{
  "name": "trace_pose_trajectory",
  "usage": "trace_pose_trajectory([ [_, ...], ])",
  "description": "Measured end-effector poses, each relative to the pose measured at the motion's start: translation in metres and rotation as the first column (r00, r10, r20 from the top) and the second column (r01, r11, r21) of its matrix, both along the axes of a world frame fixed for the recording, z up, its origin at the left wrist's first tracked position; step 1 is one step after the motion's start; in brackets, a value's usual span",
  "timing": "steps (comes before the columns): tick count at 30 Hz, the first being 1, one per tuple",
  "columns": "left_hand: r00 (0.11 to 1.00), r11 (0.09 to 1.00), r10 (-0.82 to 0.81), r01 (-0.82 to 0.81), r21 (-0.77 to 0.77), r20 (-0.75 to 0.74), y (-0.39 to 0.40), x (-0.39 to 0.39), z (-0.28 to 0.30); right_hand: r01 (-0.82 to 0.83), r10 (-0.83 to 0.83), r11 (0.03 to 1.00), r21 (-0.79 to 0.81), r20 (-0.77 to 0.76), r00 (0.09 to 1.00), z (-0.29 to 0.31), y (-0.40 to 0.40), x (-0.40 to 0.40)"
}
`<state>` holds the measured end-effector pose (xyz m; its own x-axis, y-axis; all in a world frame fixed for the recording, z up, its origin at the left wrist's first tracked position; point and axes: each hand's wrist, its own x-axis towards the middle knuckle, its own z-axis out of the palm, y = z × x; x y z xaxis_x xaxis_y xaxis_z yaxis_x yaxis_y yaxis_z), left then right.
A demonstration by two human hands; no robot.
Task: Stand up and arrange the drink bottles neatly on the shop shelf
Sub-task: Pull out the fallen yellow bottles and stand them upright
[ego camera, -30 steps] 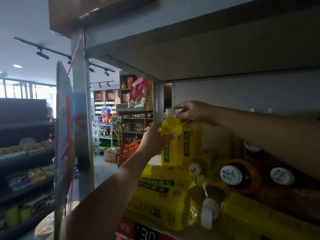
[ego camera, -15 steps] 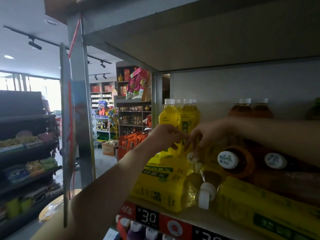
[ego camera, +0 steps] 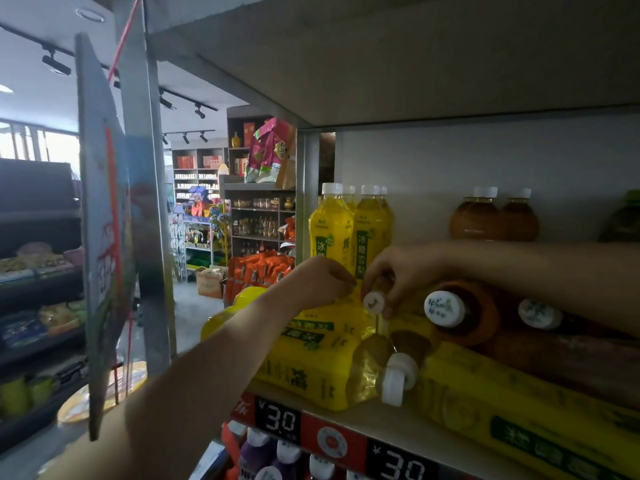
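Observation:
Two rows of yellow drink bottles [ego camera: 330,225] stand upright at the shelf's back left, and brown tea bottles [ego camera: 491,216] stand further right. In front, several yellow bottles [ego camera: 311,362] and brown bottles [ego camera: 464,317] lie on their sides in a heap. My right hand [ego camera: 403,271] reaches in from the right and pinches the white-capped neck of the topmost lying yellow bottle [ego camera: 374,302]. My left hand [ego camera: 320,280] curls over the same bottle's body from the left; the body itself is mostly hidden.
The shelf board [ego camera: 377,422] carries a red-and-black price strip [ego camera: 332,441] along its front edge. Purple bottles [ego camera: 258,452] sit on the shelf below. A grey upright post [ego camera: 147,209] and a hanging sign [ego camera: 104,237] stand to the left, with an aisle behind.
The yellow bottle that my left hand held upright now stands in the back row. Both hands have dropped from it to the lying yellow bottle on the heap.

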<state>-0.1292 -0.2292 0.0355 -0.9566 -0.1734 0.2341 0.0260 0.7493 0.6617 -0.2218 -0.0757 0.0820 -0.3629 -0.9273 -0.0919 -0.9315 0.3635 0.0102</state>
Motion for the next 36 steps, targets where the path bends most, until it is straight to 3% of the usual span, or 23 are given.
trace_pose_trajectory([
  [7,0.997,0.996,-0.054,0.057,-0.066,0.052,-0.002,0.011,0.003,-0.025,0.024,1.000,-0.017,-0.033,0.999,-0.002,0.001,-0.004],
  [15,0.993,0.994,-0.107,0.107,-0.010,0.043,-0.002,0.013,0.005,0.083,-0.073,0.973,-0.217,0.052,0.996,0.023,0.020,-0.013],
  [20,0.984,0.953,-0.110,0.145,0.265,-0.141,0.012,0.005,0.014,0.162,-0.083,0.834,-0.527,0.170,0.982,0.043,0.029,-0.018],
  [23,0.964,0.938,-0.076,0.156,0.309,-0.256,0.026,-0.005,0.024,0.245,-0.094,0.726,-0.643,0.261,0.961,0.052,0.035,-0.022],
  [30,0.964,0.986,-0.015,0.059,0.157,-0.265,0.053,-0.044,0.033,0.520,-0.160,0.561,-0.644,0.532,0.831,0.063,0.031,-0.042],
  [36,0.975,0.985,-0.070,0.101,0.142,-0.210,0.070,-0.063,0.031,0.617,-0.366,0.571,-0.542,0.504,0.782,0.070,0.033,-0.048],
])
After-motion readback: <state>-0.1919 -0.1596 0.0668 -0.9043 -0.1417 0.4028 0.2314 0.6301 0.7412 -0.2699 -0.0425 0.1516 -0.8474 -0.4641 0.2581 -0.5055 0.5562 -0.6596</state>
